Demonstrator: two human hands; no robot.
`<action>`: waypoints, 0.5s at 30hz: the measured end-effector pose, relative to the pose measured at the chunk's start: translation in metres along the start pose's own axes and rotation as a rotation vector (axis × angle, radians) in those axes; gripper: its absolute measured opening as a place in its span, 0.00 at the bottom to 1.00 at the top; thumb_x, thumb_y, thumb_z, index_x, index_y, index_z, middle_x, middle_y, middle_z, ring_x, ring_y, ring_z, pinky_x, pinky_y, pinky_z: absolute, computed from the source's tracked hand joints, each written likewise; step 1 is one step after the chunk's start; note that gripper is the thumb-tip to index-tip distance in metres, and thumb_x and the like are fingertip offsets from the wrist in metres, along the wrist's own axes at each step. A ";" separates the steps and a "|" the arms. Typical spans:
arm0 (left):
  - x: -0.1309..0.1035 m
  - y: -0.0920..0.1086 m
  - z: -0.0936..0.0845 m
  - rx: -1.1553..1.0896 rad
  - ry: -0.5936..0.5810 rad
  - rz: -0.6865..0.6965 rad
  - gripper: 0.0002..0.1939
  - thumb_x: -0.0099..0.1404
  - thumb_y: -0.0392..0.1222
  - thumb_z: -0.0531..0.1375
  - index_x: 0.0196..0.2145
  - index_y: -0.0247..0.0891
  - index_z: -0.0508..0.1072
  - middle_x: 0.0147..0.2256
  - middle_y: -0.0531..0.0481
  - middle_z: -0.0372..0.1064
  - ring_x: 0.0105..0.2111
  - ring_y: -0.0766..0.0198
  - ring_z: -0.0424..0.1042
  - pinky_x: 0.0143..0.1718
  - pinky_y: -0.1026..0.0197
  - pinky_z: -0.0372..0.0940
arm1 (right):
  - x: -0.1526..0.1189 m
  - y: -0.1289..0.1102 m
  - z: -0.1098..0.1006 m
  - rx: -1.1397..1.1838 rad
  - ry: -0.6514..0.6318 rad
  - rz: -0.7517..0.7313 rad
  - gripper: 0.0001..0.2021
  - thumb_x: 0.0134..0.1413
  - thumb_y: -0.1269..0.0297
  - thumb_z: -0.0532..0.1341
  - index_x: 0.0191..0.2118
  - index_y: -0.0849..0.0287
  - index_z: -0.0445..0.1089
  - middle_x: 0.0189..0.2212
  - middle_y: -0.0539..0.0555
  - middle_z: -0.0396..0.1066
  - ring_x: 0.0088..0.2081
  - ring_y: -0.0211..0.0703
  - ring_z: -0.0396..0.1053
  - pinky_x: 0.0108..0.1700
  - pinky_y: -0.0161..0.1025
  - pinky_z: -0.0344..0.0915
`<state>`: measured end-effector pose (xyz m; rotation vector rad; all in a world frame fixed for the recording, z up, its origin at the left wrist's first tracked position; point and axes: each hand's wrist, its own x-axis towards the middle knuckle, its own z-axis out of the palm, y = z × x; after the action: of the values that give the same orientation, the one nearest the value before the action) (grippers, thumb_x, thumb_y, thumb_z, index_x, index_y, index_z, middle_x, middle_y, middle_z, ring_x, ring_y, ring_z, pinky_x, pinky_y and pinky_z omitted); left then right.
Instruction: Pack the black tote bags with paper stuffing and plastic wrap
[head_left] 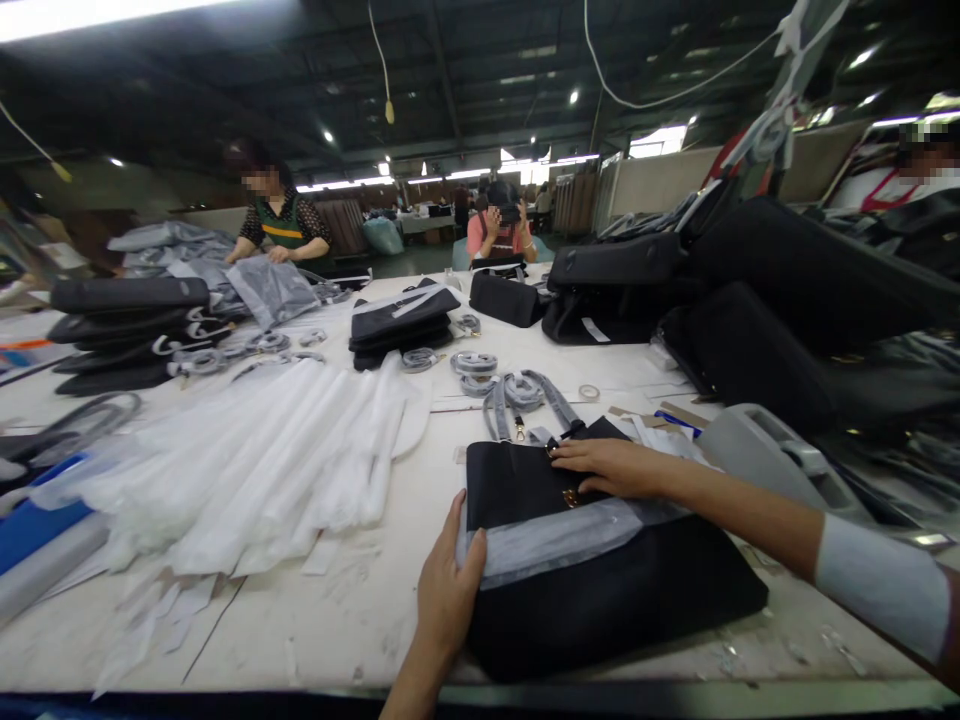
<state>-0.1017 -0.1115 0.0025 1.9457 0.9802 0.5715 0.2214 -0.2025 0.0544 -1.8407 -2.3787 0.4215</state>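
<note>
A black bag [585, 590] lies flat near the table's front edge, with a strip of translucent wrap [562, 540] across it and small gold-coloured fittings on its upper part. My left hand [448, 580] rests at the bag's left edge, thumb and fingers apart. On the upper part of the bag lies my right hand [611, 467], palm down with fingers stretched out, close to the gold fittings. Wrapped straps [525, 392] with a metal clip lie just beyond the bag.
White translucent sheets [300, 460] cover the table's left side. Black bags [401, 320] are stacked farther back, with more piled at right [780, 300]. A grey tape dispenser [772, 450] stands right of my bag. Several people are across the table and beyond.
</note>
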 end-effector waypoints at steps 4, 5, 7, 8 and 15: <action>0.001 0.002 0.000 -0.007 0.007 -0.008 0.29 0.70 0.51 0.49 0.66 0.42 0.56 0.65 0.47 0.58 0.65 0.54 0.57 0.64 0.48 0.54 | 0.003 -0.001 0.007 -0.173 0.003 -0.022 0.24 0.61 0.69 0.59 0.63 0.57 0.64 0.61 0.62 0.63 0.60 0.53 0.64 0.59 0.48 0.64; 0.001 0.003 0.000 -0.009 0.006 -0.012 0.29 0.70 0.50 0.49 0.66 0.42 0.56 0.64 0.47 0.58 0.65 0.54 0.57 0.64 0.48 0.54 | 0.001 -0.003 0.009 -0.212 -0.004 -0.036 0.25 0.61 0.72 0.57 0.63 0.57 0.63 0.61 0.64 0.62 0.59 0.53 0.65 0.58 0.48 0.66; 0.001 0.005 0.000 -0.014 0.008 -0.014 0.29 0.70 0.50 0.50 0.66 0.42 0.56 0.64 0.47 0.59 0.64 0.54 0.58 0.64 0.48 0.54 | -0.001 -0.006 0.011 -0.267 -0.026 -0.067 0.28 0.59 0.79 0.54 0.64 0.57 0.61 0.61 0.64 0.62 0.58 0.53 0.66 0.56 0.48 0.67; 0.001 0.005 -0.001 -0.017 0.012 -0.011 0.29 0.70 0.49 0.50 0.66 0.42 0.56 0.64 0.47 0.59 0.64 0.53 0.58 0.64 0.48 0.54 | -0.002 -0.008 0.012 -0.285 -0.037 -0.074 0.29 0.58 0.80 0.53 0.64 0.58 0.61 0.61 0.65 0.63 0.58 0.53 0.66 0.56 0.48 0.68; -0.001 0.004 0.001 -0.031 0.033 0.017 0.28 0.70 0.49 0.50 0.65 0.42 0.58 0.63 0.47 0.60 0.64 0.53 0.59 0.63 0.48 0.55 | 0.001 -0.020 0.007 -0.379 -0.077 -0.075 0.27 0.54 0.81 0.54 0.60 0.63 0.65 0.56 0.67 0.68 0.53 0.52 0.71 0.51 0.45 0.70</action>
<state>-0.1003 -0.1140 0.0055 1.9244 0.9702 0.6266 0.2011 -0.2068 0.0535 -1.8937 -2.7227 0.0335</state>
